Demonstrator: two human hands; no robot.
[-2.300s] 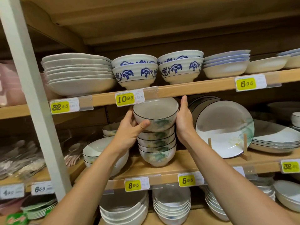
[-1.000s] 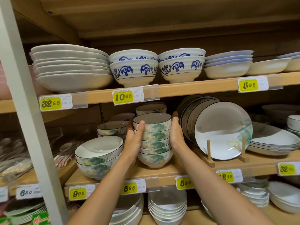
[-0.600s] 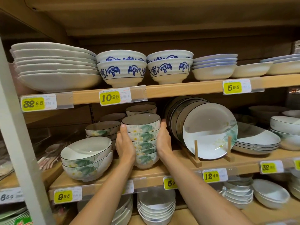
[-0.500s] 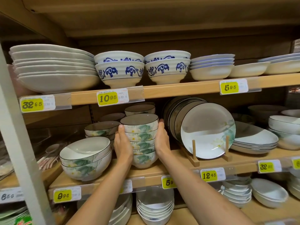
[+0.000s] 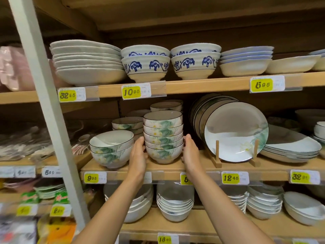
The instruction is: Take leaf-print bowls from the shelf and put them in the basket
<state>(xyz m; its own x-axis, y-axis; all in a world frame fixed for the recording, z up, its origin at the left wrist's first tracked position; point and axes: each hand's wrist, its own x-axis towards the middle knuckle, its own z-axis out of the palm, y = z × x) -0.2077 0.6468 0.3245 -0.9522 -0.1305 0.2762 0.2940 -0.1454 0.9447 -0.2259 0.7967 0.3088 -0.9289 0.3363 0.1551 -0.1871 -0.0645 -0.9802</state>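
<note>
A stack of several small leaf-print bowls (image 5: 163, 136) stands on the middle wooden shelf (image 5: 202, 167). My left hand (image 5: 139, 155) lies flat against the left side of the lowest bowls, fingers straight and pointing up. My right hand (image 5: 190, 152) mirrors it on the right side of the stack's base. The stack rests on the shelf between my palms. More leaf-print bowls (image 5: 128, 123) stand behind it, and two larger ones (image 5: 110, 148) sit to the left. No basket is in view.
Leaf-print plates (image 5: 235, 131) lean in a wooden rack right of my right hand. Blue-patterned bowls (image 5: 146, 64) and white dishes fill the upper shelf close above. White bowls (image 5: 174, 203) sit on the shelf below. A white upright post (image 5: 42, 85) runs down the left.
The bowl lifted off the stack earlier is back on top. Both hands have slid down the stack's sides from the upper bowls to the lowest ones.
</note>
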